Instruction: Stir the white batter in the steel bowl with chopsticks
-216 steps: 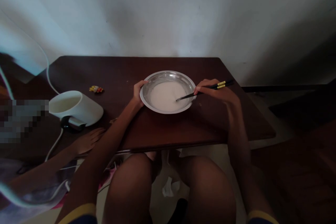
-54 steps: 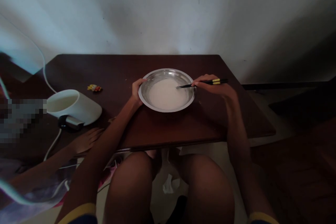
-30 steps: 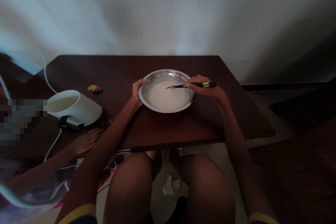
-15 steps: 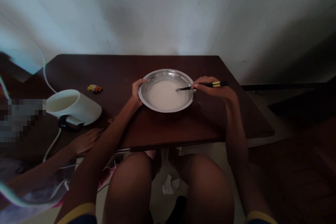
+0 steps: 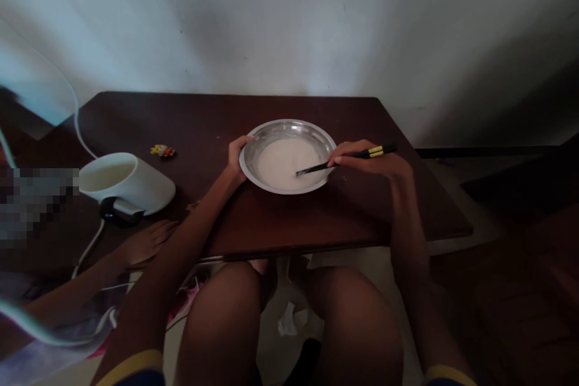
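A round metal bowl point(image 5: 248, 170) stands on the dark brown table, holding a whitish, smooth-looking mixture point(image 5: 284, 160). My left hand point(image 5: 236, 157) grips the bowl's left rim, thumb over the edge and the other fingers mostly hidden below it. In my right hand point(image 5: 362, 158), black chopsticks point(image 5: 376, 150) with yellow bands are pinched, tilted down to the left. Their tips dip into the mixture right of its middle, toward the near side. The right hand is over the bowl's right rim; whether it touches the rim I cannot tell.
A white cylindrical appliance point(image 5: 136, 184) with a cord lies at the left of the table point(image 5: 294, 223). Behind it is a small yellow and red figurine point(image 5: 162, 151). Another person's hand point(image 5: 151, 241) rests on the table's near left edge. A wall borders the far side.
The chopstick tips have swept toward me and slightly left through the mixture. My right hand has shifted and tilted a little; my left hand and the bowl have stayed nearly still.
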Action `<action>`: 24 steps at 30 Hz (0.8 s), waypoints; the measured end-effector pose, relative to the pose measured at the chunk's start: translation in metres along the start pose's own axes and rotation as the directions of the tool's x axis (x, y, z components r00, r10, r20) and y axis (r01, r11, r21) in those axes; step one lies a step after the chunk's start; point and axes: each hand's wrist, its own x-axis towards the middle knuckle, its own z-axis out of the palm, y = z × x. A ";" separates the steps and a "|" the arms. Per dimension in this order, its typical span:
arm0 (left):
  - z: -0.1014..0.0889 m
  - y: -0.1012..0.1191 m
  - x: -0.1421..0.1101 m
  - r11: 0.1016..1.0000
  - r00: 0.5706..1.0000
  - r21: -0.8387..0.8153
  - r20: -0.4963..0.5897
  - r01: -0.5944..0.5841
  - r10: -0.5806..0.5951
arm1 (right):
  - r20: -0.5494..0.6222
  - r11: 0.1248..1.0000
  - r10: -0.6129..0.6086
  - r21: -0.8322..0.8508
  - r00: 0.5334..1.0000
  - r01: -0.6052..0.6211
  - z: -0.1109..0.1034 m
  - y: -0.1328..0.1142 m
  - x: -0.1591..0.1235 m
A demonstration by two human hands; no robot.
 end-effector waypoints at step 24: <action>-0.004 -0.001 0.003 1.000 1.000 0.014 0.000 -0.017 0.017 | 0.001 1.000 0.017 0.019 1.000 -0.017 0.005 -0.012 0.000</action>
